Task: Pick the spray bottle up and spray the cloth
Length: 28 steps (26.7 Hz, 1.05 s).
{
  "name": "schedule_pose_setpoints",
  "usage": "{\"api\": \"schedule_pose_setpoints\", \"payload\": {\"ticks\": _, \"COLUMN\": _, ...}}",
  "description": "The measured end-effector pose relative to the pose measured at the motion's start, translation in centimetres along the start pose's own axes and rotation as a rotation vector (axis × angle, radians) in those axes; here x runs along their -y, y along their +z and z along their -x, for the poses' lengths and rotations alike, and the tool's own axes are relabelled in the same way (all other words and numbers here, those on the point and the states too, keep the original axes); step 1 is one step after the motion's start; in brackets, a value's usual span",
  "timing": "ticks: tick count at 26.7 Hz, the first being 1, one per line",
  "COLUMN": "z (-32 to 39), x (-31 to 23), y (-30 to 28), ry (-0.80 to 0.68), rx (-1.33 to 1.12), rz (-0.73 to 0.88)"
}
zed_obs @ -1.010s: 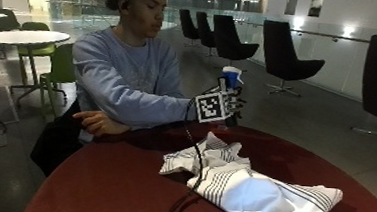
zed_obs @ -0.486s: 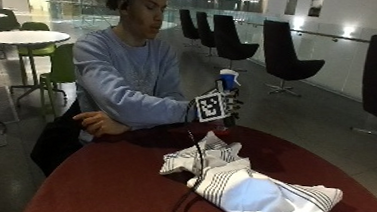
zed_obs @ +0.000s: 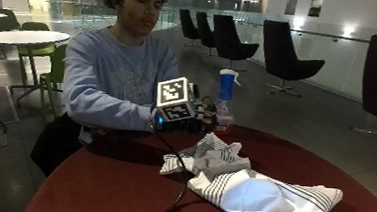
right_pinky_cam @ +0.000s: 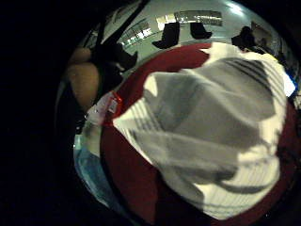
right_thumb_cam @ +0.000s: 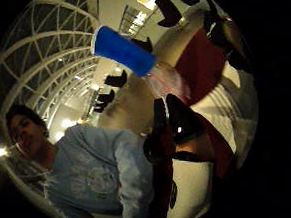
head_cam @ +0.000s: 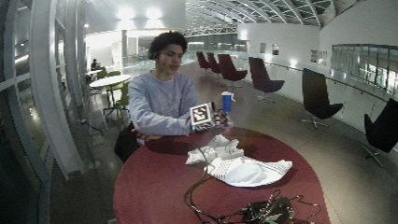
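Seated behind a round red table [zed_obs: 103, 180], a person in a light blue sweatshirt [zed_obs: 110, 80], forearm stretched forward over the near edge of the tabletop. At the end of that arm, the gloved right hand [zed_obs: 197, 120], raised just above the table, fingers curled round the lower body of the spray bottle [zed_obs: 224, 104] and holding it upright. Clear bottle body with a pinkish lower part, blue spray head [zed_obs: 226, 83] on top, standing up above the hand. In the thumb side palm view, the same blue spray head [right_thumb_cam: 123, 51] close to the palm, with black gloved fingers [right_thumb_cam: 182, 122] wrapped beside the bottle. Bottle lifted off the table, above its far edge, just behind the cloth. To the right and nearer the camera, the white cloth with thin dark stripes [zed_obs: 249, 188], lying crumpled on the red table, one bunched end pointing toward the hand, the wider end spread toward the right edge. In the little finger side palm view, the striped cloth [right_pinky_cam: 211, 136] filling much of the picture, lying on the red tabletop below the palm. Bottle and cloth near each other, not touching
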State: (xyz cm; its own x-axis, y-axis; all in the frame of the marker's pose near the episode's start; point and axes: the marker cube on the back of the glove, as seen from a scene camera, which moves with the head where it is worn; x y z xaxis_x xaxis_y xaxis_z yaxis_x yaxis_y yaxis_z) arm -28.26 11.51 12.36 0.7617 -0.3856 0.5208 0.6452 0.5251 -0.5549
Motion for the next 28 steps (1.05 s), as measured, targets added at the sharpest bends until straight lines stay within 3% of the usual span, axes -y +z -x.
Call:
{"api": "schedule_pose_setpoints", "payload": {"ticks": 6, "z": -6.6, "x": -7.9, "y": -8.9, "ry": 0.100, "rx": -0.332, "rz": -0.039}}
{"api": "schedule_pose_setpoints", "payload": {"ticks": 11, "z": -11.3, "x": -13.2, "y": -12.5, "ry": 0.186, "rx": -0.553, "rz": 0.016}}
{"api": "schedule_pose_setpoints", "payload": {"ticks": 18, "z": -13.8, "x": -17.4, "y": -14.2, "ry": 0.274, "rx": -0.590, "rz": 0.001}}
{"api": "schedule_pose_setpoints", "payload": {"ticks": 28, "z": -14.1, "x": -18.0, "y": -13.9, "ry": 0.288, "rx": -0.572, "rz": -0.014}}
